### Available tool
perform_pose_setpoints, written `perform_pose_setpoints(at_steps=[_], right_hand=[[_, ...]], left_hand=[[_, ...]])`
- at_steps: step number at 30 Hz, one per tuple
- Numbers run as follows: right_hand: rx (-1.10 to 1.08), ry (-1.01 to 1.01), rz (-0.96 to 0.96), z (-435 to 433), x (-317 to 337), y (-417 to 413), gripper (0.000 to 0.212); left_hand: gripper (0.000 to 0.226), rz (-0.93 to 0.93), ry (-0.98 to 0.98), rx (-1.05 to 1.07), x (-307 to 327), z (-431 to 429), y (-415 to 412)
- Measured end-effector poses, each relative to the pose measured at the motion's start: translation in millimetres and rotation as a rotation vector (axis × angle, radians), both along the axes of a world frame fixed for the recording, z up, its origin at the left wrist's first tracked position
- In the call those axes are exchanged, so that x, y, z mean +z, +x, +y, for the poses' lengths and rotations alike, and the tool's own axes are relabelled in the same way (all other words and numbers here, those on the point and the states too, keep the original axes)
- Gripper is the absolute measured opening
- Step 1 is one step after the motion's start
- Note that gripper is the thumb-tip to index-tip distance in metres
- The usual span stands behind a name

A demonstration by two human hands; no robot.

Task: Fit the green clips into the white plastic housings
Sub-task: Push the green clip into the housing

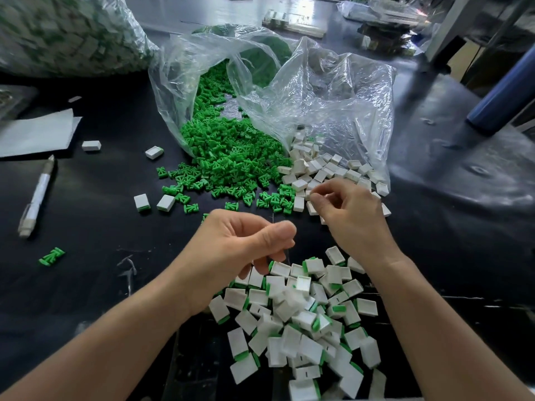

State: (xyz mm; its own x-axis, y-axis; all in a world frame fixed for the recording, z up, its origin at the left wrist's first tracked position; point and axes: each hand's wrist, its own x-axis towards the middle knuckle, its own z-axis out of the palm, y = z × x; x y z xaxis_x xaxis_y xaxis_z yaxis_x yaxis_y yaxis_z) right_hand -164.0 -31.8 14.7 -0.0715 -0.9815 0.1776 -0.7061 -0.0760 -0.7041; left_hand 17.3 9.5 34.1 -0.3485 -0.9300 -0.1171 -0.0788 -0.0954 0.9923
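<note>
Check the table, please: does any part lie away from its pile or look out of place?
Yes. One green clip lies alone at the near left, far from the green pile spilling from the clear bag. A few white housings also sit apart, left of that pile.

I work at a wide black glossy table (101, 117), whose dark covering is scuffed near me and rippled on my right. Pale light glares off its far side and turns the black to grey there. On my left lie a folded white paper sheet (34, 134) and, nearer, a white plastic pen (36, 198). On my right rises a dark blue cylinder (503, 96). Beyond it stands a pale grey upright frame (443, 33), with a patch of tan floor (463, 60) beside it. Far off, a stack of flat trays wrapped in clear plastic (388, 15) rests on the table.
</note>
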Motion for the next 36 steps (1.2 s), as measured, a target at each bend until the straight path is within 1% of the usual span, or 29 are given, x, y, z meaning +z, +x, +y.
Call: perform_pose_setpoints(at_steps=[4,7,10,12,16,19,22,24,26,27,29,33,36], right_hand=[[0.053,-0.027,0.206,-5,-7,3,0.025],[0.114,-0.022,0.333,-7,-10,12,0.033],[0.152,0.008,0.432,-8,-13,16,0.037],[0.166,0.02,0.462,-7,-15,18,0.034],[0.154,-0.008,0.402,-9,-17,18,0.018],[0.185,0.001,0.342,-9,-18,18,0.007],[0.185,-0.028,0.295,-8,-17,17,0.007],[0.135,-0.047,0.18,-8,-14,15,0.009],[0.095,-0.051,0.066,-7,-11,13,0.018],[0.085,-0.049,0.043,-6,-10,13,0.023],[0.07,-0.054,0.059,-7,-10,10,0.023],[0.034,-0.064,0.127,-8,-11,5,0.015],[0.062,-0.058,0.243,-10,-15,9,0.027]], left_hand=[[0.041,0.039,0.047,0.101,-3,-4,-1],[0.035,0.071,0.06,0.104,-4,-4,-2],[0.032,0.08,0.064,0.107,-5,-4,-3],[0.033,0.093,0.065,0.119,-5,-5,-3],[0.031,0.115,0.079,0.142,-5,-6,-2],[0.029,0.12,0.087,0.155,-6,-7,-2],[0.03,0.12,0.078,0.167,-7,-9,-1],[0.029,0.117,0.072,0.177,-7,-9,0],[0.027,0.119,0.075,0.191,-8,-9,0],[0.026,0.12,0.078,0.195,-8,-9,0],[0.024,0.119,0.084,0.194,-8,-9,0],[0.023,0.115,0.087,0.193,-8,-8,-1],[0.023,0.116,0.094,0.192,-7,-8,-2]])
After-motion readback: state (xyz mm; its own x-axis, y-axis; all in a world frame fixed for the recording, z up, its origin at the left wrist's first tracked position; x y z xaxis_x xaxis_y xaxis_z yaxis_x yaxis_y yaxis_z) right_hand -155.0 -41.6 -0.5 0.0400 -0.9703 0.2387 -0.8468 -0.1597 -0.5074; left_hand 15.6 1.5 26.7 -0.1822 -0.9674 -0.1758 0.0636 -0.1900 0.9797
